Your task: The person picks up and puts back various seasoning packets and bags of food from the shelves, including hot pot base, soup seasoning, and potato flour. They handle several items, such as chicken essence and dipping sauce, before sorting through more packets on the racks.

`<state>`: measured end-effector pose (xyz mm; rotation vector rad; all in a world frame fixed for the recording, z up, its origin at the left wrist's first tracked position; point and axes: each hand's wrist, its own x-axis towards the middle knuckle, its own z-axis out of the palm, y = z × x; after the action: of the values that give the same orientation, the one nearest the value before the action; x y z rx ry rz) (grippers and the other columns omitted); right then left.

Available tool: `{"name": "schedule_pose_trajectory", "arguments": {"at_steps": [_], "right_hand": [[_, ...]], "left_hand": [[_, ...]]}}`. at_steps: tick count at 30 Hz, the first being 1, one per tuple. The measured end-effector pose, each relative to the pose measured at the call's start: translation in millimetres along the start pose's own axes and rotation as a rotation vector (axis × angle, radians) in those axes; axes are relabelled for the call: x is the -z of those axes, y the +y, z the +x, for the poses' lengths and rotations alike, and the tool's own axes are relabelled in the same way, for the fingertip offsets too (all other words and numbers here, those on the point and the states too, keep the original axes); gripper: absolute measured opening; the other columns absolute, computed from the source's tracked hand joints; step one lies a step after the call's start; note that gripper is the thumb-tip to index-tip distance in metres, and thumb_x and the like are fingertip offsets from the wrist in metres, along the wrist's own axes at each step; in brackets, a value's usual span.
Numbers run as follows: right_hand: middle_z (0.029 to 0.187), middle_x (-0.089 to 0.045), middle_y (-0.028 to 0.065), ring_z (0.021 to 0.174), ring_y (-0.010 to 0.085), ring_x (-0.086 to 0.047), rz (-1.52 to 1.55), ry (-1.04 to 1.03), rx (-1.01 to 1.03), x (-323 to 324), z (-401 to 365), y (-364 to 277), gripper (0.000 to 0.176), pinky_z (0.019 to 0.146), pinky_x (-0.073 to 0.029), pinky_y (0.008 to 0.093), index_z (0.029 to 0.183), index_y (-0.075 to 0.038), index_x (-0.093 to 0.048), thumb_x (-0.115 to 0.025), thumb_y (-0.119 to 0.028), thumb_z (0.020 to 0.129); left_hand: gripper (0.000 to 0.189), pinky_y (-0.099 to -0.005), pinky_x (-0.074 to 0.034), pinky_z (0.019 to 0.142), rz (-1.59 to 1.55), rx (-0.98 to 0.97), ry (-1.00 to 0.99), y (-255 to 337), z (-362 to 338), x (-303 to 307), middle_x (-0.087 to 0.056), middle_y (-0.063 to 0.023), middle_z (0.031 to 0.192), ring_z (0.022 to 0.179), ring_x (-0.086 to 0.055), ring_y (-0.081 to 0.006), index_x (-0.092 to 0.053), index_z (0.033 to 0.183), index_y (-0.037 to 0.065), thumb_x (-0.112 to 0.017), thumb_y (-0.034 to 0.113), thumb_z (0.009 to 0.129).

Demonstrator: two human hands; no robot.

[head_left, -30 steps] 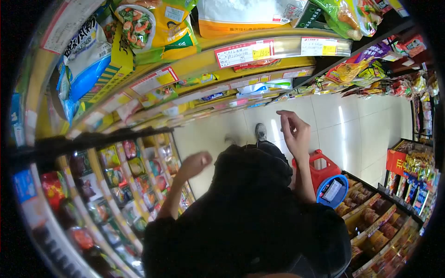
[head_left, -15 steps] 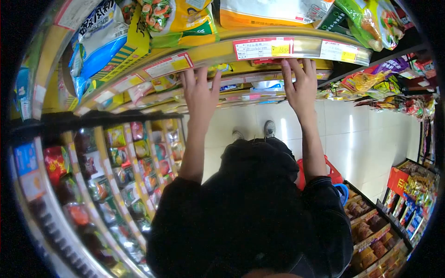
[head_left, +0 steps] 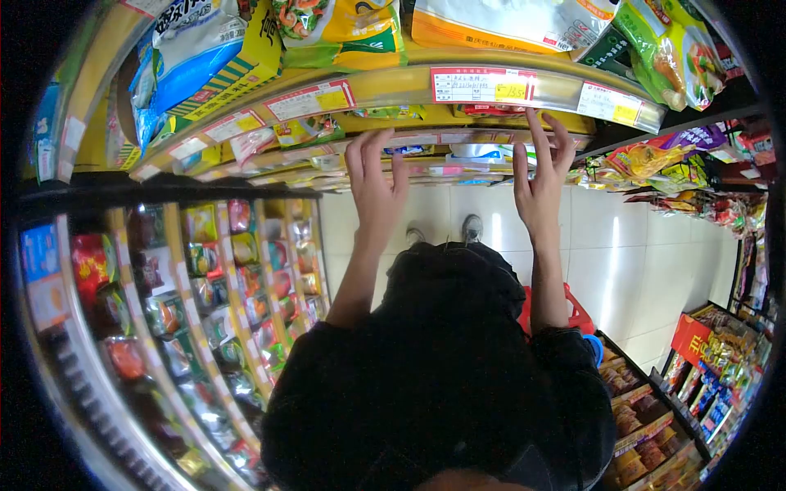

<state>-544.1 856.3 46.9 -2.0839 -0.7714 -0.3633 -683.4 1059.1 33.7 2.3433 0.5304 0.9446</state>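
Note:
Both bare hands are raised in front of a store shelf [head_left: 393, 75] stocked with food packets. My left hand [head_left: 378, 176] has its fingers apart and holds nothing, close to the lower shelf edges. My right hand [head_left: 542, 176] is also empty with spread fingers; its fingertips are right below a red-bordered price label [head_left: 483, 86]. Above the hands lie an orange-and-white bag [head_left: 512, 24], a yellow-and-green packet [head_left: 340, 37] and a blue-and-white bag [head_left: 196, 61]. A green packet [head_left: 673, 61] hangs over the edge at the right.
Shelves of packaged goods [head_left: 217, 303] run along the left. A red basket [head_left: 580, 315] stands on the tiled floor [head_left: 589, 217] behind my right arm. Snack bags [head_left: 655, 155] hang at the right, and a red display box [head_left: 694, 337] stands at the lower right.
Both hands have drawn back and down from the shelf edge, the left one also shifting right. The shelf now sits slightly lower and further right in view.

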Motion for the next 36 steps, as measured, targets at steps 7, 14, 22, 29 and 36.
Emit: {"name": "schedule_pose_trajectory", "arguments": {"at_steps": [7, 14, 22, 29, 36], "right_hand": [[0.126, -0.058, 0.0111, 0.108, 0.0279, -0.051, 0.001, 0.000, 0.013, 13.4, -13.1, -3.0, 0.042, 0.093, -0.044, 0.0393, 0.131, -0.018, -0.069, -0.069, -0.005, 0.092], [0.121, -0.061, 0.0087, 0.101, 0.0312, -0.055, -0.207, -0.012, 0.188, -13.0, 30.3, 5.3, 0.037, 0.092, -0.045, 0.0442, 0.124, -0.016, -0.071, -0.071, -0.010, 0.088], [0.134, -0.052, 0.0161, 0.111, 0.0372, -0.051, -0.205, -0.031, 0.177, -23.7, 21.5, 8.7, 0.047, 0.096, -0.044, 0.0489, 0.135, -0.017, -0.063, -0.070, -0.011, 0.089], [0.126, -0.056, 0.0119, 0.111, 0.0295, -0.052, 0.014, 0.021, 0.028, -0.2, -15.1, -1.2, 0.047, 0.095, -0.046, 0.0402, 0.132, -0.017, -0.066, -0.069, -0.001, 0.088], [0.106, -0.061, 0.0124, 0.098, 0.0251, -0.062, 0.113, -0.023, -0.011, -2.7, -43.8, -15.6, 0.025, 0.086, -0.051, 0.0345, 0.110, -0.003, -0.074, -0.066, 0.007, 0.089]], "left_hand": [[0.017, -0.0402, -0.051, 0.083, -0.164, 0.104, 0.053, -4.3, -21.2, 3.7, -0.064, -0.0120, 0.094, 0.093, -0.062, -0.0315, -0.067, 0.107, 0.003, -0.062, 0.001, 0.091], [0.015, -0.0392, -0.051, 0.080, -0.154, 0.050, 0.010, -1.0, 1.0, 11.7, -0.064, -0.0120, 0.095, 0.089, -0.064, -0.0298, -0.068, 0.100, 0.005, -0.062, -0.003, 0.089], [0.015, -0.0370, -0.054, 0.076, -0.291, 0.107, -0.141, 15.6, -32.2, -6.2, -0.064, -0.0108, 0.096, 0.086, -0.066, -0.0283, -0.067, 0.099, 0.006, -0.063, -0.004, 0.088], [0.017, -0.0392, -0.054, 0.081, -0.070, 0.070, 0.085, -5.3, 9.7, 32.1, -0.067, -0.0109, 0.095, 0.090, -0.067, -0.0303, -0.068, 0.104, 0.005, -0.062, -0.002, 0.090], [0.044, -0.0428, -0.053, 0.093, 0.198, -0.085, -0.016, -7.9, 26.2, 4.0, -0.042, -0.0154, 0.146, 0.118, -0.058, -0.0327, -0.062, 0.133, 0.011, -0.067, 0.006, 0.089]]}}
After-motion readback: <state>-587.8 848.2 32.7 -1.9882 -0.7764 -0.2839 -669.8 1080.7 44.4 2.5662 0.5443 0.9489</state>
